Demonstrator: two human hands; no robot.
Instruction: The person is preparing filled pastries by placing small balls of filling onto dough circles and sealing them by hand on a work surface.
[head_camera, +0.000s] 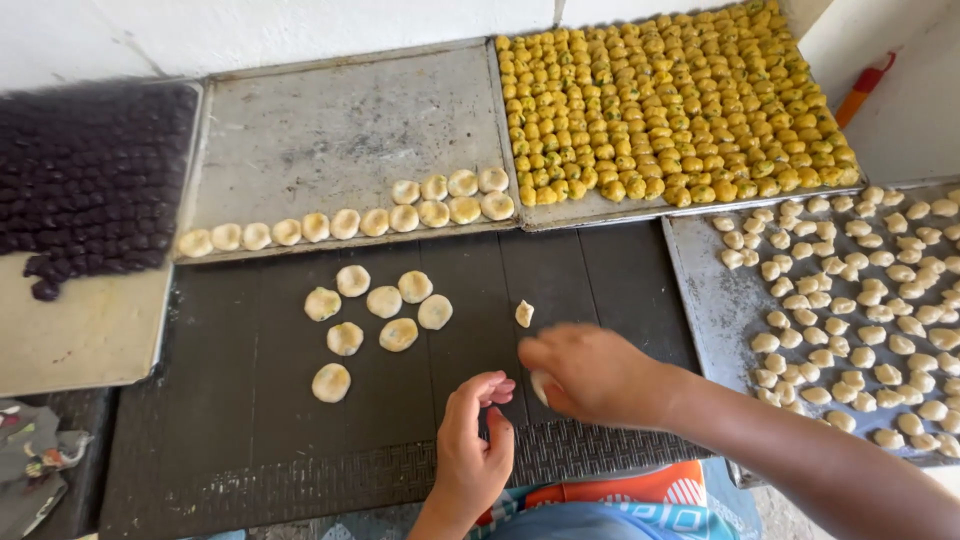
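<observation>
Pressing down with my right hand (592, 375), I have a pale dough piece (541, 385) under my palm on the dark bench (250, 400), my fingers curled together over it so only its edge shows. My left hand (472, 445) sits just beside it, fingers bent and slightly apart, holding nothing that I can see, close enough to take the piece.

One small dough scrap (524, 313) lies on the bench just beyond my right hand. To the left, a cluster of flattened rounds (383, 302) sits loose on the bench, near the grey tray (330, 130) where more finished rounds line up along the near edge, likely so the rows fill from the front.

On my right, a tray of small dough lumps (860, 300) lies within easy reach of that hand. Behind it a tray of yellow balls (670, 100) is packed tight, and far left a tray of dark balls (90, 170), both near the work spot.
</observation>
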